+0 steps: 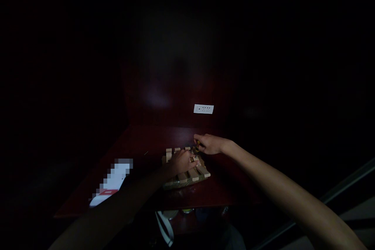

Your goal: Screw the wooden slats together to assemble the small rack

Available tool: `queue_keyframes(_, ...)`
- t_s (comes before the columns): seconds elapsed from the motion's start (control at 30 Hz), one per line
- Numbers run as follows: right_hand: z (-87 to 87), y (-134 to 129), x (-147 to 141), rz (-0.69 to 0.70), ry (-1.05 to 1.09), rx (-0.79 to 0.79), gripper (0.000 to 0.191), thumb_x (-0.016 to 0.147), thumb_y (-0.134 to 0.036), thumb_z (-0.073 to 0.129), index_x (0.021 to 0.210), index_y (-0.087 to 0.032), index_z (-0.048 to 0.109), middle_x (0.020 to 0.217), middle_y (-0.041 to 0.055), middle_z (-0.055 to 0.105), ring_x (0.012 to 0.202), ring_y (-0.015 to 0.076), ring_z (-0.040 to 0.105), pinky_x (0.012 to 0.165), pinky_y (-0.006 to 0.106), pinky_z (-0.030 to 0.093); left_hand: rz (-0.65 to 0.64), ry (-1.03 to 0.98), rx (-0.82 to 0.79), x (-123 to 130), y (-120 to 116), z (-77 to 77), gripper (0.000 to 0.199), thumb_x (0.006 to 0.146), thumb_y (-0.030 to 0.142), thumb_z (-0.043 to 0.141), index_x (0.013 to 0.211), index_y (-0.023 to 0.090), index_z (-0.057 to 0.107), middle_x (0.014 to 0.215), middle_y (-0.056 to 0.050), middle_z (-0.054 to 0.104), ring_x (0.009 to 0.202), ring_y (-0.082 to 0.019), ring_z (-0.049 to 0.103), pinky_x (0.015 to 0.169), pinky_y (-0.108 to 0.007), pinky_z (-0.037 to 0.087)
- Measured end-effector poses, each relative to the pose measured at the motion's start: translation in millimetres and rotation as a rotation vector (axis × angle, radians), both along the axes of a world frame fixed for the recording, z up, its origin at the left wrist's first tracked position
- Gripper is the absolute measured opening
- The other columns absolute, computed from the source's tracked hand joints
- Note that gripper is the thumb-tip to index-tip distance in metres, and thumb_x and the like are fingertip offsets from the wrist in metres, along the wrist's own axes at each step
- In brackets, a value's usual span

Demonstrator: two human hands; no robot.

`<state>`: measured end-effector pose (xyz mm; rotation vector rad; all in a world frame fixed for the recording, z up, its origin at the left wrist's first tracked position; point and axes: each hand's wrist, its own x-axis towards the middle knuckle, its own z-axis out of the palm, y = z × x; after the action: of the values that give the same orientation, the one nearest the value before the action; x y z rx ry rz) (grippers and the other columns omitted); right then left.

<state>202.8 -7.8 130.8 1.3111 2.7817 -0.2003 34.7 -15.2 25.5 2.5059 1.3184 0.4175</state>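
Note:
A small piece made of pale wooden slats (183,177) lies on the dark red tabletop. My left hand (181,162) is laid over its slats and holds it down, with thumb and fingers stretched toward its right side. At the far right corner of the piece, my right hand (210,143) is closed around a yellow-handled tool (198,147), which looks like a screwdriver. The tool points down at the wood beside my left fingertips. Its tip is small and partly lost in the dim light.
A white sheet or packet (117,175) with a red band lies left on the tabletop (137,193). Near the back is a thin small stick or screw (145,153). A white socket panel (203,109) sits on the back wall. A pale strap (165,228) hangs below the front edge.

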Motion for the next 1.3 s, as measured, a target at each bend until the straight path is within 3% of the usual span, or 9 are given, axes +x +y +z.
queue_keyframes(0.27,-5.6,7.8,2.4,0.017,-0.069,0.092,0.021,0.091,-0.031,0.048,0.106,-0.015,0.052,0.095,0.0118,0.067,0.079,0.0202,0.062,0.069,0.027,0.042,-0.021,0.041,0.065,0.4,1.8,-0.9,0.037,0.085,0.05,0.052,0.093,0.02,0.072,0.081,-0.008,0.07,0.076,-0.022,0.064,0.071,-0.03,0.047)
queue_keyframes(0.47,-1.2,3.4,2.7,-0.015,-0.007,0.0,0.017,0.087,-0.024,0.053,0.102,-0.018,0.052,0.091,0.0077,0.068,0.076,0.0167,0.063,0.063,0.022,0.042,-0.028,0.022,0.062,-1.4,2.9,-3.8,0.038,0.086,0.05,0.052,0.095,0.019,0.072,0.079,-0.007,0.069,0.074,-0.02,0.063,0.07,-0.028,0.046)
queue_keyframes(0.6,-3.0,3.4,6.9,0.032,0.023,0.031,0.016,0.088,-0.023,0.052,0.102,-0.017,0.052,0.091,0.0084,0.067,0.075,0.0168,0.062,0.063,0.023,0.041,-0.051,0.001,0.093,-2.3,3.4,-4.4,0.037,0.086,0.049,0.053,0.096,0.018,0.072,0.084,-0.008,0.07,0.078,-0.02,0.063,0.073,-0.029,0.046)
queue_keyframes(0.87,-6.6,4.6,8.2,-0.025,0.046,0.02,0.022,0.087,-0.027,0.051,0.107,-0.017,0.05,0.09,0.0095,0.066,0.072,0.0182,0.06,0.062,0.027,0.04,-0.022,-0.005,0.062,-2.2,2.4,-2.3,0.037,0.085,0.048,0.054,0.093,0.017,0.072,0.083,-0.008,0.07,0.077,-0.02,0.063,0.073,-0.028,0.046)
queue_keyframes(1.03,-6.3,5.0,5.7,0.021,0.065,-0.013,0.021,0.085,-0.022,0.051,0.106,-0.02,0.05,0.081,0.0031,0.063,0.064,0.0142,0.055,0.059,0.024,0.037,-0.02,0.007,0.06,-1.0,4.2,-4.3,0.038,0.085,0.049,0.053,0.089,0.017,0.072,0.076,-0.007,0.069,0.072,-0.02,0.063,0.068,-0.028,0.045)
queue_keyframes(1.3,-7.2,6.5,6.6,0.072,0.071,0.048,0.016,0.088,-0.022,0.051,0.103,-0.018,0.051,0.086,0.0058,0.065,0.07,0.0152,0.058,0.062,0.024,0.038,-0.06,-0.017,0.081,-2.6,6.1,-4.3,0.035,0.086,0.048,0.054,0.092,0.019,0.072,0.076,-0.006,0.069,0.076,-0.02,0.064,0.071,-0.028,0.045)
